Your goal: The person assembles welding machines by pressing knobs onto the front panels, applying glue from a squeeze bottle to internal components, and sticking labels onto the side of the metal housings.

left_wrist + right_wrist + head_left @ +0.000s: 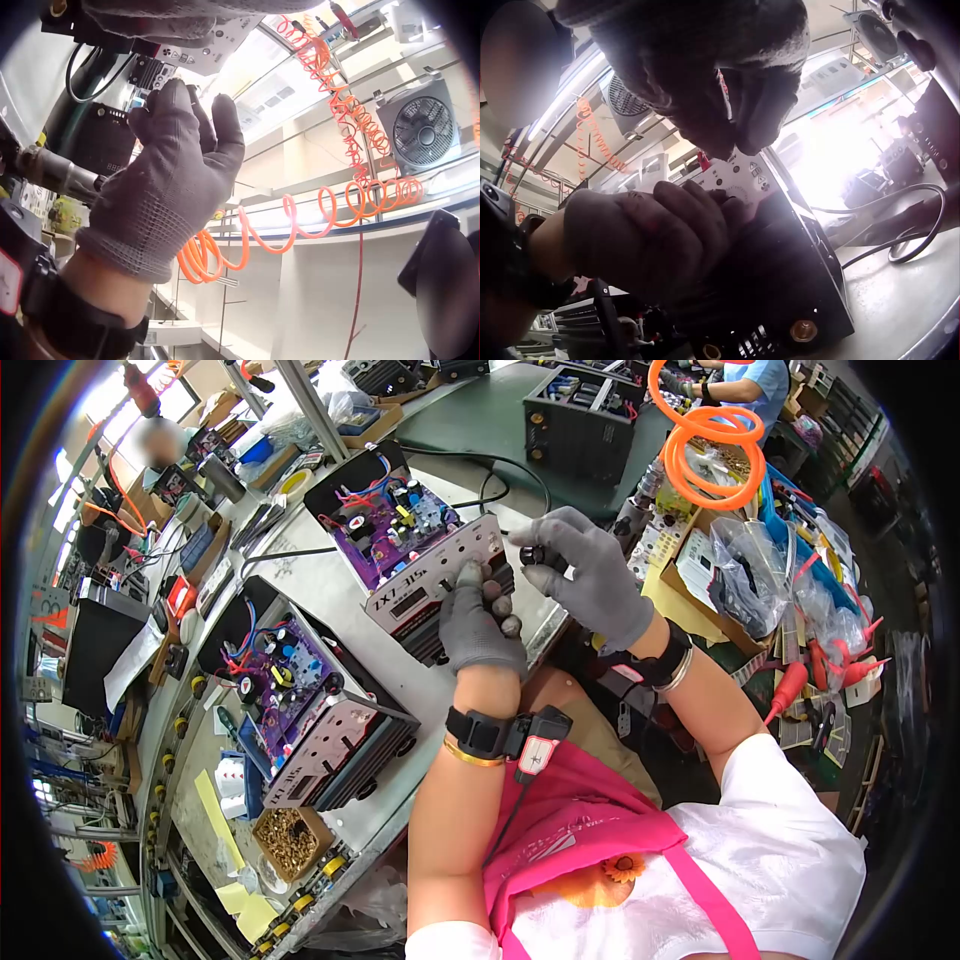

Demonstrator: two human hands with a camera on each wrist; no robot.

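In the head view, a purple circuit board (395, 525) stands behind the white front panel (430, 578) of a uncovered black unit. My left hand (482, 628) touches this panel with its fingers curled; I see nothing clearly held in it. Just right of the panel, my right hand (595, 575) pinches a small black knob-like part (542, 558) between thumb and fingers, apart from the panel. The left wrist view shows the right hand (169, 161) from its back, its part hidden. In the right wrist view the left hand (656, 232) is against the panel (739, 180), below the right hand (705, 64).
A second uncovered unit (310, 710) stands at the left, with a box of small brass-coloured parts (290, 838) near it. Another black unit (580, 430) is on the green surface behind. Orange coiled hose (715, 470) hangs at the right above a carton (700, 575) and plastic bags.
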